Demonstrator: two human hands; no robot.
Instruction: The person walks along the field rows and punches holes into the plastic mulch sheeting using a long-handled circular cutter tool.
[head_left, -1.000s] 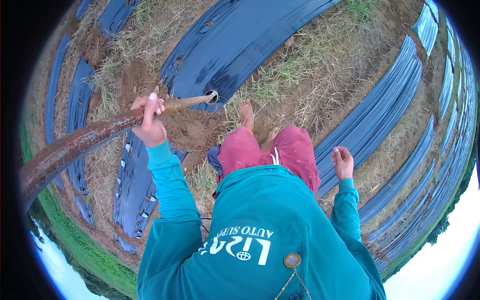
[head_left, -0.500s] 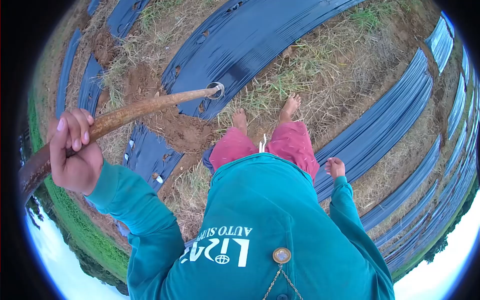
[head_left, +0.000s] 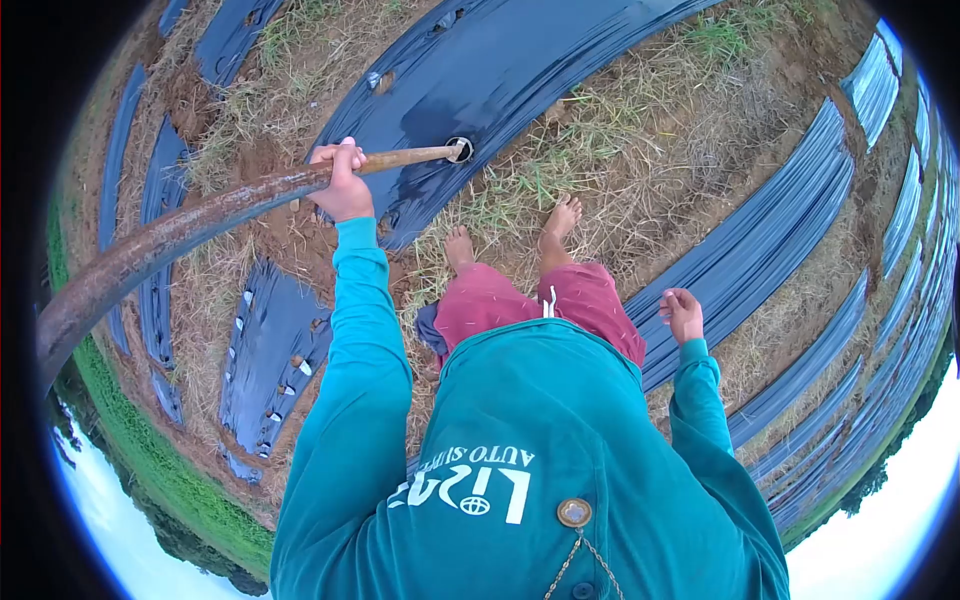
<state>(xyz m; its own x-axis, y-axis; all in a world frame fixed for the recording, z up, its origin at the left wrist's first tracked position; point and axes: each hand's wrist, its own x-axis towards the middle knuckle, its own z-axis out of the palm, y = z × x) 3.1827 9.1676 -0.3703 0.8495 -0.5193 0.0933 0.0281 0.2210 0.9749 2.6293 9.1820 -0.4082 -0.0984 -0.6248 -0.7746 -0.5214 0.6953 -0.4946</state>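
Note:
My left hand [head_left: 343, 182] is closed around a long wooden pole [head_left: 210, 225], fairly near its far end. That far end carries a round metal ring [head_left: 459, 150], which is at the black plastic sheet [head_left: 420, 95] ahead of my feet; whether it presses into the sheet I cannot tell. The pole's thick near end runs off toward the left edge of the view. Down at my right side, my right hand [head_left: 682, 314] hangs with its fingers curled in, nothing visible in them, above another strip of plastic sheet [head_left: 770, 235].
My bare feet [head_left: 560, 218] stand on dry grass [head_left: 640, 180] between two plastic-covered rows. A torn sheet section [head_left: 270, 350] with several holes lies at the left, near bare soil [head_left: 290, 235]. More covered rows [head_left: 800, 400] curve away at the right.
My left hand has moved forward and right and now grips nearer the ring end. The ring has shifted slightly right and farther ahead. My right hand stays low at my side, fingers curled.

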